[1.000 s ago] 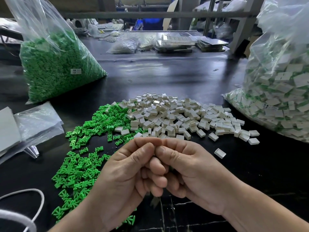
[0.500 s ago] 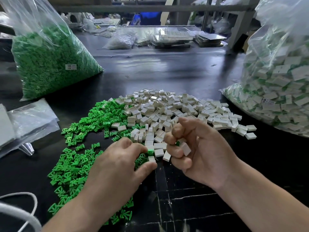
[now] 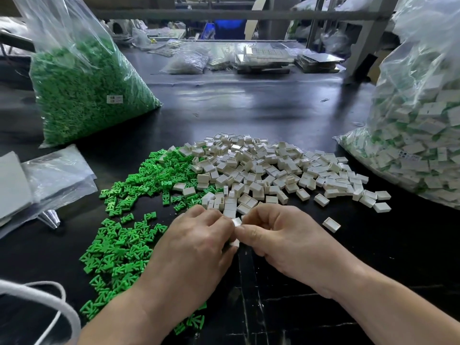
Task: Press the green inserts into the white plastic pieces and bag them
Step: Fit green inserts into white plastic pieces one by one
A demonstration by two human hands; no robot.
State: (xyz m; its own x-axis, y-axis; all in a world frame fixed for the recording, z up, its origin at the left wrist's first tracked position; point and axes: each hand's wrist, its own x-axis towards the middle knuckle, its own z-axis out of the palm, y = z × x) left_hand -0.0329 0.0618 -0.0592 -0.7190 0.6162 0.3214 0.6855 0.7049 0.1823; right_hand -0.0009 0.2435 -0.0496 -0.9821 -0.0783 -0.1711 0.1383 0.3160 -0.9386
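Black bench (image 3: 249, 105) fills the view, glossy and wide. Biggest thing on it is the clear bag (image 3: 423, 135) at far right, packed with white pieces showing green in them, and it leans in from the edge. Over at far left, the green bag (image 3: 82, 95) sits upright, stuffed with inserts, a small label on its front. Centre stage, the white pile (image 3: 268, 170), a loose heap of little open-topped pieces spread across the middle of the bench. Touching its left side, and mixing in a bit, the green pile (image 3: 119, 245) trails down towards the near edge and runs under the left forearm. Flat plastic sheets (image 3: 57, 175) lie at the left edge, well apart from the piles, and a white cord (image 3: 37, 292) loops in at the lower left corner. Now the hands: left hand (image 3: 191, 250) and right hand (image 3: 278, 240) meet knuckle to knuckle just in front of the white pile, both sets of fingers (image 3: 219, 222) curled in tight. Off to the right, one stray piece (image 3: 331, 224) lies alone on the bench. And the smallest: a white piece (image 3: 236, 221) pinched between the two hands' fingers; can't tell if an insert is in it
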